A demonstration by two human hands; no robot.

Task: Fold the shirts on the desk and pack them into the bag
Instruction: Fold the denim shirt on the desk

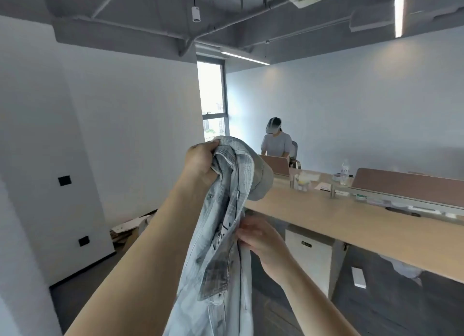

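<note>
Office. Long wooden desk [351, 225]; brown divider panels [406, 185] along its far side, white cabinet [311, 255] beneath it, person [276, 142] with office chair [294, 149] at its far end.

- Shirt [226, 235]: woven cloth, pale blue-grey with a fine check; matt, soft, creased. Pocket panel is a darker weave. Buttons too small to tell the material.
- Bench [351, 225]: pale wood-look top, smooth, low sheen.
- Divider panels [406, 182] along the bench's far edge: brown, matt, felt-like face.
- Posts [332, 192] under the panels: bare metal, dull shine.
- Bottle [344, 171] near the far edge: clear plastic, glossy.
- Cabinet [311, 257] under the bench: smooth pale grey panel, matt.
- Cardboard [128, 231] on the floor by the wall: brown, rough, matt.
- Floor [389, 315]: dark grey planks, faint sheen.
- Walls [125, 122]: white paint, matt.
</note>
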